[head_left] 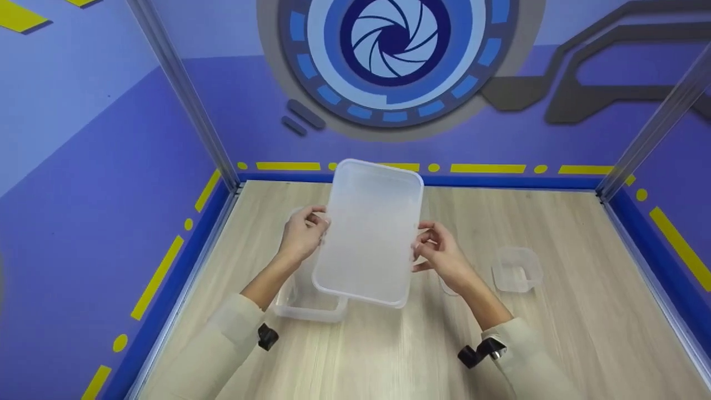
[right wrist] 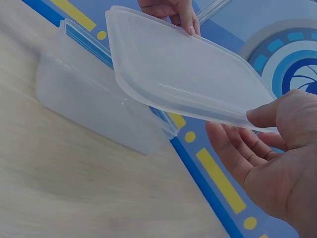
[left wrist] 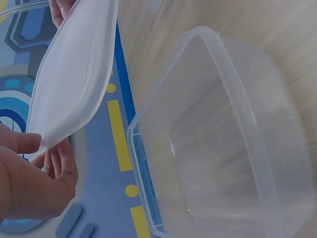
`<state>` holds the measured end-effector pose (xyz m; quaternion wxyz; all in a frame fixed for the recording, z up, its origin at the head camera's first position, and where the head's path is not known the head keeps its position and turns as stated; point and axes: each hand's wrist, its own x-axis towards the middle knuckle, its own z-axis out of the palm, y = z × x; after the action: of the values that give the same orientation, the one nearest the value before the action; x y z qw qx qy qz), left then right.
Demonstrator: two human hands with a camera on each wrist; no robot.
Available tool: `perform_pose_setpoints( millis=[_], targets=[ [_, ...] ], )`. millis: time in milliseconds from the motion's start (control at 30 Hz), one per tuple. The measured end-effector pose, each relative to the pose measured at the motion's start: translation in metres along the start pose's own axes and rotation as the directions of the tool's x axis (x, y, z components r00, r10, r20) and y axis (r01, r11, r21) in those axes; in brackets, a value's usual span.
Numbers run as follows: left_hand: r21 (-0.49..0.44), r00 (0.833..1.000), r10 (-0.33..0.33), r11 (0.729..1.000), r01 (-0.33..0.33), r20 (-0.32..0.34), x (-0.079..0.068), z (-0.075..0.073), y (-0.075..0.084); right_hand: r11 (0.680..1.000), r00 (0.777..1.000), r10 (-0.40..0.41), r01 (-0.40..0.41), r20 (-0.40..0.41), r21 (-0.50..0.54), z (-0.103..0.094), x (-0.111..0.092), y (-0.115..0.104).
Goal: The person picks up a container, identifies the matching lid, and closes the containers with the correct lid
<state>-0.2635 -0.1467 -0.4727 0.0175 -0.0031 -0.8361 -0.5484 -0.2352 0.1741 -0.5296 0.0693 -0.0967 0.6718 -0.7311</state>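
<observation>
A large translucent rectangular lid (head_left: 369, 233) is held up above the table, tilted, its face toward the head camera. My left hand (head_left: 303, 233) pinches its left long edge between thumb and fingers. On the opposite edge, my right hand (head_left: 441, 253) grips it, the thumb on one face and the fingers beneath, as the right wrist view shows. Below and to the left stands a large clear plastic container (left wrist: 277, 144), without a cover and with nothing inside. In the head view the lid and my left hand hide part of this container.
A small clear square container (head_left: 517, 270) stands to the right on the wooden table (head_left: 583, 311). Beside my right wrist, a small clear lid (head_left: 449, 288) lies partly hidden. Blue and purple panels (head_left: 222, 111) enclose the table at the back and sides.
</observation>
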Motion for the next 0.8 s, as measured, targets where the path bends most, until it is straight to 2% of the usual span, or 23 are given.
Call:
perform_pose_setpoints(
  millis=[267,600,800],
  targets=[
    [0.045,0.998,0.055,0.998,-0.053,-0.033,0.004,-0.015,0.001,1.0,1.0,0.013,-0.013,-0.004,0.006,0.014,0.01,-0.002],
    [0.091,0.999,0.014,0.996,-0.011,-0.034,0.006,-0.031,-0.001,1.0,1.0,0.01,-0.01,0.001,0.009,0.03,0.018,-0.001],
    [0.117,0.999,0.015,0.993,-0.012,-0.028,0.006,-0.037,0.001,0.999,1.0,0.012,-0.012,-0.008,0.035,0.037,0.019,0.002]
  ],
)
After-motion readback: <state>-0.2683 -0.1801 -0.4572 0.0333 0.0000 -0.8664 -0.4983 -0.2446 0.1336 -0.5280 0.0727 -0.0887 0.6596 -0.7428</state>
